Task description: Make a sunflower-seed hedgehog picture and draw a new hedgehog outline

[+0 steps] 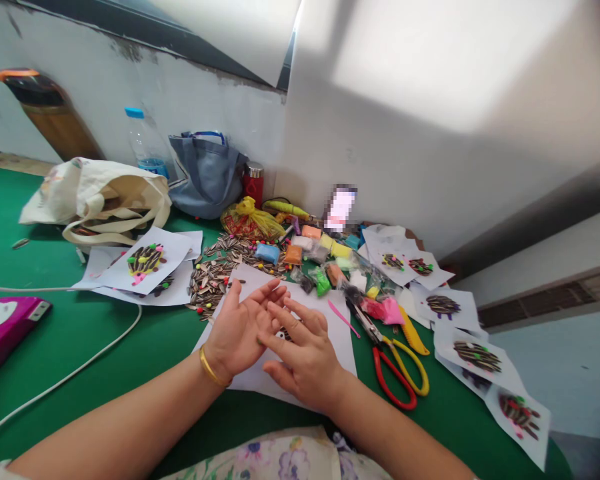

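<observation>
My left hand (240, 330) is turned palm up above a white sheet of paper (343, 343), fingers stretched out, a gold bangle on its wrist. My right hand (303, 353) lies across it, its fingers spread and resting on the left palm and fingers. If something small sits between the palms, it is hidden. A dark seed picture on the sheet shows only a little behind the right hand. A heap of sunflower seeds (215, 273) lies just beyond the sheet.
Small packets of coloured clay (325, 257), a pink plastic tool (343, 319), red and yellow scissors (397, 373) and finished seed pictures (477, 357) lie right. A cloth bag (97, 197), more pictures (147, 260), a white cable (80, 367) and a pink box (5, 327) lie left.
</observation>
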`<state>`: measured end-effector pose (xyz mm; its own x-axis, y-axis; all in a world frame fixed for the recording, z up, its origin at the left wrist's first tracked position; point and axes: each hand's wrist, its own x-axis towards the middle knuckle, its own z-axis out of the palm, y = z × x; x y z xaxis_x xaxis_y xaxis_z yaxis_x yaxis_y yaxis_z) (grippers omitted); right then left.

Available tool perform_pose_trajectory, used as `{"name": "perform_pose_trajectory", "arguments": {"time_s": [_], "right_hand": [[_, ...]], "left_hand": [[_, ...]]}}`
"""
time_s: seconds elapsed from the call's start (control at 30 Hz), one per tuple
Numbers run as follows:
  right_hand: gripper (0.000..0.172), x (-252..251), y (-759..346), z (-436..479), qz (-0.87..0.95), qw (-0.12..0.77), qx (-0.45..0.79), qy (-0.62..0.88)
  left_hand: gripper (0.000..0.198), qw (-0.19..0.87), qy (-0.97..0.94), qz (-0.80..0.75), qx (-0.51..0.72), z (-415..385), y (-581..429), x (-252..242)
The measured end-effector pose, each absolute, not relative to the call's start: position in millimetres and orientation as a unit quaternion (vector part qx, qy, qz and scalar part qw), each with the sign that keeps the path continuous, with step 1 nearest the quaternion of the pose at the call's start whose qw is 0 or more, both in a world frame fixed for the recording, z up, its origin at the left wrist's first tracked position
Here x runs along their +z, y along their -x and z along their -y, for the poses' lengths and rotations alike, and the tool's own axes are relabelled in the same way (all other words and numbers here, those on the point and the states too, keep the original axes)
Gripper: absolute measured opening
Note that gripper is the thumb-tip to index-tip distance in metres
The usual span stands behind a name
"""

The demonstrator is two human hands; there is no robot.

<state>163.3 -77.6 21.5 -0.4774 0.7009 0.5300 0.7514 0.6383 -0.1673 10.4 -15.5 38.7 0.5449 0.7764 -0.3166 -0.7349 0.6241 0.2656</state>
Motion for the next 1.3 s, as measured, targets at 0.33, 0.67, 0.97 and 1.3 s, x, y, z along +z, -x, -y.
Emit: {"name": "perform_pose_trajectory", "arguments": {"time_s": [0.33, 0.67, 0.97, 1.3], "right_hand": [[0.039, 21.5, -164.2, 77.4, 0.864, 0.270, -0.044, 0.422], [0.036, 19.6, -165.4, 76.1, 0.865, 0.270, -0.042, 0.420], [0.035, 23.7, -165.9, 76.3, 0.870, 0.261, -0.038, 0.417], [0.011, 25.4, -176.5, 70.4, 0.817, 0.368, 0.013, 0.444]], "left_hand": [[0.062, 0.880, -0.055, -0.197, 0.429, 16.1, -9.4, 39.6], [0.062, 0.884, -0.051, -0.190, 0.425, 16.0, -9.1, 39.6], [0.062, 0.884, -0.053, -0.195, 0.421, 16.7, -9.2, 40.4], [0.056, 0.882, -0.084, -0.196, 0.420, 17.7, -12.7, 39.9]]}}
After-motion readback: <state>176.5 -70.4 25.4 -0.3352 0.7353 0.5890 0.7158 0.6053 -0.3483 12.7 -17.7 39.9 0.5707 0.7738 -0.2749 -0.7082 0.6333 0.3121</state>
